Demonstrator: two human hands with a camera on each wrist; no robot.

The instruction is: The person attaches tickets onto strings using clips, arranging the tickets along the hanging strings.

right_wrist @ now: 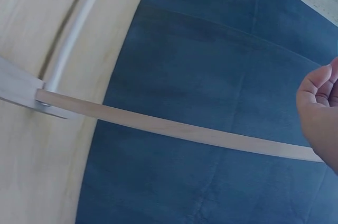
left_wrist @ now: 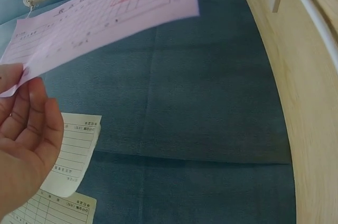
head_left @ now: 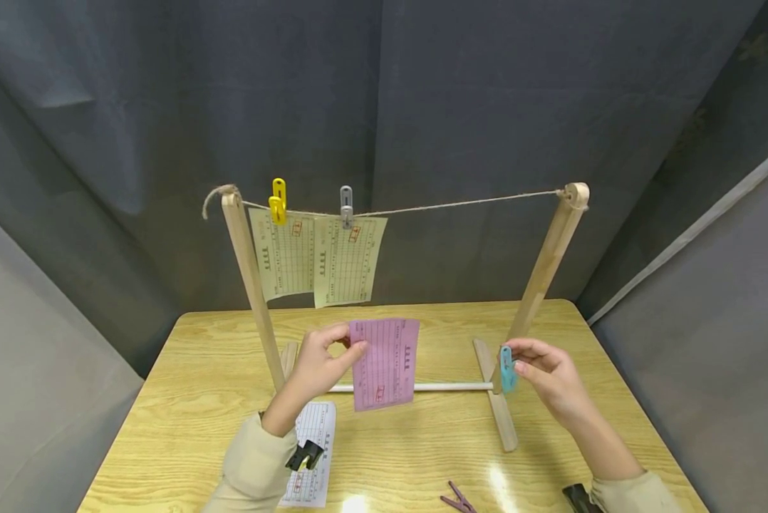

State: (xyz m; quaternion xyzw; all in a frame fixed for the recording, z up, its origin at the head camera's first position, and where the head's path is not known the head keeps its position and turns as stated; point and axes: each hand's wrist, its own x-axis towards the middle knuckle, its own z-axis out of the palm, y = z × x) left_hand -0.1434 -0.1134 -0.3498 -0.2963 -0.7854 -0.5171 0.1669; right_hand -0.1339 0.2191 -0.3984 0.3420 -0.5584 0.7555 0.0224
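My left hand (head_left: 323,360) pinches a pink printed form (head_left: 387,367) by its left edge, between thumb and fingers, above the table in front of the wooden stand. The same pink sheet tilts across the top of the left wrist view, with the left hand (left_wrist: 26,134) at its corner. On the right, my right hand (head_left: 547,374) holds a blue clothespin (head_left: 507,369) by thumb and fingertips near the stand's right post. In the right wrist view, only part of the right hand (right_wrist: 322,108) shows at the edge, and the clothespin is out of sight.
A twine line (head_left: 448,206) runs between two wooden posts. Two pale yellow forms (head_left: 348,263) hang from it under a yellow clothespin (head_left: 278,201) and a grey clothespin (head_left: 347,206). On the table (head_left: 185,420) lie a white form (head_left: 316,427) and a purple clothespin (head_left: 459,499).
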